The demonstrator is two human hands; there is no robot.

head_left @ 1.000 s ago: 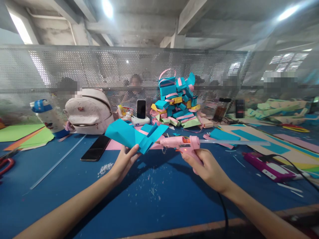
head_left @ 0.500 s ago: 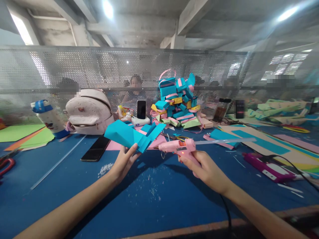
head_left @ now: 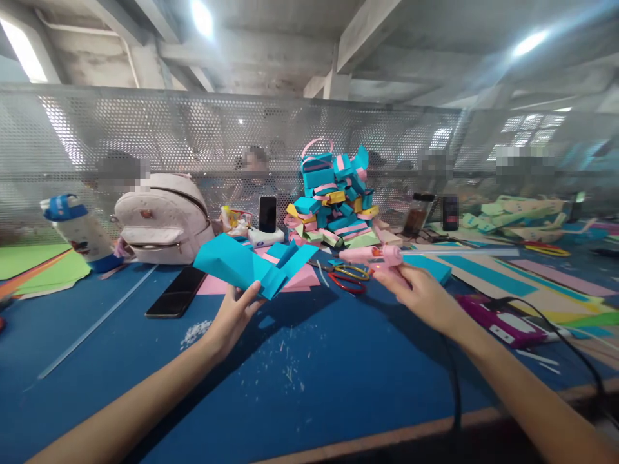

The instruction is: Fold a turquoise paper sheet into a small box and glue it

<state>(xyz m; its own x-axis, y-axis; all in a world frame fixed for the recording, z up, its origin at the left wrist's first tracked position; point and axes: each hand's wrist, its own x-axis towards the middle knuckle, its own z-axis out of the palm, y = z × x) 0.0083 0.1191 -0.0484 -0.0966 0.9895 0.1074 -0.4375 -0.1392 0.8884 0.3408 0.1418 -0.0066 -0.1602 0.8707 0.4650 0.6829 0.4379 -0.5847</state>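
My left hand [head_left: 239, 312] pinches the lower edge of a folded blue paper piece [head_left: 242, 261], held above the table with its flaps standing up. My right hand [head_left: 420, 293] is closed round the handle of a pink hot glue gun [head_left: 374, 256]. Its nozzle points left, and a long clear glue stick [head_left: 464, 251] juts out of its back to the right. A gap separates the nozzle from the blue paper. Beneath the nozzle lie scissors with red and yellow handles [head_left: 348, 281]. Pink paper sheets [head_left: 304, 278] lie behind the blue piece.
A pile of blue, pink and yellow paper pieces [head_left: 333, 206] stands at the back. To the left are a backpack [head_left: 162, 219], a bottle [head_left: 80, 232], a black phone [head_left: 176, 293] and a glue stick [head_left: 99, 322]. A purple device [head_left: 503, 322] and a cable [head_left: 454, 386] are at right.
My right hand has drawn the glue gun away to the right and slightly up from the blue paper, uncovering the scissors. My left hand still holds the paper. The view has shifted slightly.
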